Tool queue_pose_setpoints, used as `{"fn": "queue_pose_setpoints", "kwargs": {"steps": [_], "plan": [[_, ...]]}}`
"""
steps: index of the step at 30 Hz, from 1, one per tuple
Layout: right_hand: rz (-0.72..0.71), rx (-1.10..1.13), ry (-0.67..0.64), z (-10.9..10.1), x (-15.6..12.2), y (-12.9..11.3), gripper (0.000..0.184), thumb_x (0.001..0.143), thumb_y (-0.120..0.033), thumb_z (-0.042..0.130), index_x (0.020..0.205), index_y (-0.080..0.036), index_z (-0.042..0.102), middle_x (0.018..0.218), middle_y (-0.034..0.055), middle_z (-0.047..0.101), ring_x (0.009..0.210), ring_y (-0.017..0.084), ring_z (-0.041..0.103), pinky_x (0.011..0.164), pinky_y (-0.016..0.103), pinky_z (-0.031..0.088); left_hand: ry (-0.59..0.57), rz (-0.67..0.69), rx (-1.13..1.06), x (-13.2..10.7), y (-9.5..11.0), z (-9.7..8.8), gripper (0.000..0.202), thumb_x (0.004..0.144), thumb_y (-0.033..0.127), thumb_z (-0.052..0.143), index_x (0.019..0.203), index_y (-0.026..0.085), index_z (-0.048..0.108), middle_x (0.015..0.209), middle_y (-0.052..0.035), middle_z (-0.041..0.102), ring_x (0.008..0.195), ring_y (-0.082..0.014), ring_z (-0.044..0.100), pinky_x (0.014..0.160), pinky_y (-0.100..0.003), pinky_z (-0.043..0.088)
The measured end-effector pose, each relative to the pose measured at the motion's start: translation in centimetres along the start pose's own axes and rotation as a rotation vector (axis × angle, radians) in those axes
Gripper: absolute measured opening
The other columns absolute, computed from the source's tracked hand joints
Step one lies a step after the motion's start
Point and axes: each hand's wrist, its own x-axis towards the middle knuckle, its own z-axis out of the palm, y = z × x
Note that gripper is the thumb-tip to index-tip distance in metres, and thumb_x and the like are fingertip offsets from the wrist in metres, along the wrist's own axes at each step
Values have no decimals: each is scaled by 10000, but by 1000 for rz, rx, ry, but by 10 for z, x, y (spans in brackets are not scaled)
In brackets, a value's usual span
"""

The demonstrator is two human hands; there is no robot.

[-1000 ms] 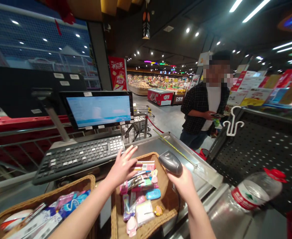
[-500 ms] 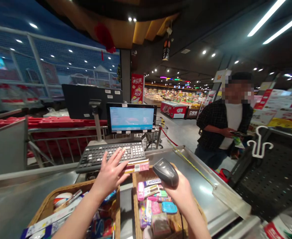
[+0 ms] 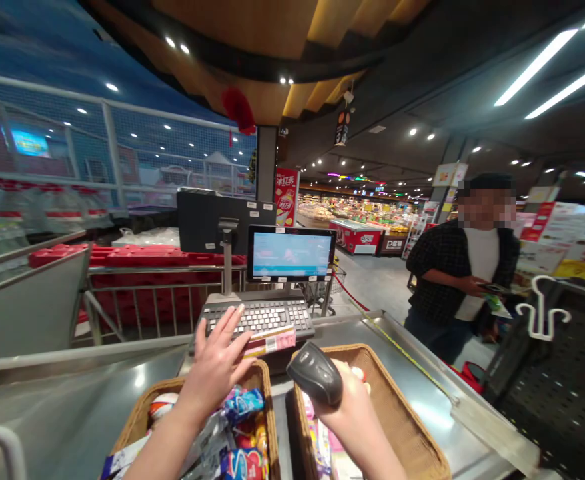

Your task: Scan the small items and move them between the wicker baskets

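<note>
My left hand (image 3: 217, 357) reaches over the black keyboard (image 3: 272, 313), fingers spread. Between its thumb and fingers is a flat pink-and-yellow packet (image 3: 280, 341) with a white barcode patch, sticking out to the right at the keyboard's front edge. My right hand (image 3: 340, 403) is closed around a dark handheld barcode scanner (image 3: 317, 377), its head toward the packet. Below my left forearm, a wicker basket (image 3: 271, 413) holds several bright wrapped goods. Under my right hand stands a second wicker basket (image 3: 407, 413) with pink and white packages, partly hidden by the arm.
A lit screen (image 3: 291, 253) stands behind the keyboard, with a dark monitor back (image 3: 205, 223) to its left. The metal counter (image 3: 87, 387) runs beneath both baskets. Across it at right stands a person (image 3: 465, 287). A white hook (image 3: 542, 310) hangs on a dark perforated panel (image 3: 572, 373).
The view has turned left and tilted up, so the counter sits lower and farther right. Relative to it, both hands moved left, and the scanner came nearer the packet's end.
</note>
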Motion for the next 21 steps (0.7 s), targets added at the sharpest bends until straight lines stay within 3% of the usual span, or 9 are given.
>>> {"fn": "queue_pose_setpoints", "kwargs": {"steps": [12,21], "plan": [[21,18,-2,13,-9,-20,372,627,-143,604,980,-184,713,960,82,742,901,269,679,819,357,527,0,12,10,0,-14,-10,313,903,451,546,1061,233,705,1510,-133,429,1388,-314,403,1175,-597,60],[77,-15,-16,18,-7,-17,284,663,-148,602,933,-168,689,941,79,722,892,254,653,806,338,503,-68,-1,46,-3,-24,-13,272,860,415,633,1056,242,711,1536,-140,380,1407,-312,376,1175,-595,42]]}}
